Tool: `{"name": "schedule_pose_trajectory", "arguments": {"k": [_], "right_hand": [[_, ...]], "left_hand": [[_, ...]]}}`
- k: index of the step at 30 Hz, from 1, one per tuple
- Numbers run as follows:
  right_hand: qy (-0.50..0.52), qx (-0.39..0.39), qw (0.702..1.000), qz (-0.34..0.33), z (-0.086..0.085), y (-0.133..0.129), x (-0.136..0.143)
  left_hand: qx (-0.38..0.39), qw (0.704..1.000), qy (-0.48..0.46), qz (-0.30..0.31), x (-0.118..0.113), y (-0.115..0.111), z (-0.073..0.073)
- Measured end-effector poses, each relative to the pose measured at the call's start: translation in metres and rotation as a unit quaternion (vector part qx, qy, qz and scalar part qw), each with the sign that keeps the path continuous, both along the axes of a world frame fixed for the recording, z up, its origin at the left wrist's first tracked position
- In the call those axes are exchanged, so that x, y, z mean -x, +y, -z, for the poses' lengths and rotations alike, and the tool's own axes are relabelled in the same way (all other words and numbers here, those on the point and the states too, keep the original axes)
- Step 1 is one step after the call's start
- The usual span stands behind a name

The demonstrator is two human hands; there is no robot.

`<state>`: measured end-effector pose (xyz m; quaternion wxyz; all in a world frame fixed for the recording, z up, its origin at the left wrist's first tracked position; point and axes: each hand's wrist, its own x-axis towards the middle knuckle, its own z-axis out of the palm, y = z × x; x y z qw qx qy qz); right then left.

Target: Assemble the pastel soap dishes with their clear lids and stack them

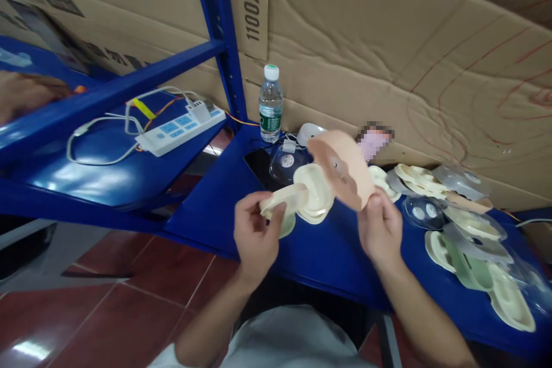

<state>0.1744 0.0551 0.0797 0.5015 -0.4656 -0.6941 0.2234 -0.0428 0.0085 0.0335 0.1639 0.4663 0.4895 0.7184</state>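
Observation:
My left hand (259,236) pinches a cream-coloured moulded piece (287,198) between thumb and fingers. My right hand (382,227) grips the lower right edge of a curved peach-coloured shell (345,167), which is tilted and has a small hole in its inner side. Between the hands, a rounded cream part (314,192) shows just left of the shell and partly behind the piece in my left hand; whether they touch is unclear. Below my left fingers, a pale green piece (287,225) is partly hidden.
A water bottle (271,106) stands at the back of the blue table (319,261). Clear domes, cream and green parts (468,264) are spread at the right. A power strip (181,129) lies on the left table beyond a blue metal post (219,40). Another person's hand (30,95) shows far left.

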Motion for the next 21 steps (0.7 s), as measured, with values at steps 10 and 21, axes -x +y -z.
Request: {"name": "schedule_pose_trajectory", "arguments": {"k": [10,21], "right_hand": [[-0.270,-0.160,0.943,-0.106,0.011,0.165,0.002],[-0.316,-0.108,0.940,-0.069,0.032,0.105,-0.019]], "left_hand": [[-0.071,0.867,0.486,0.083,0.035,-0.016,0.022],[-0.051,0.801,0.580,0.140,0.042,0.005,0.022]]}}
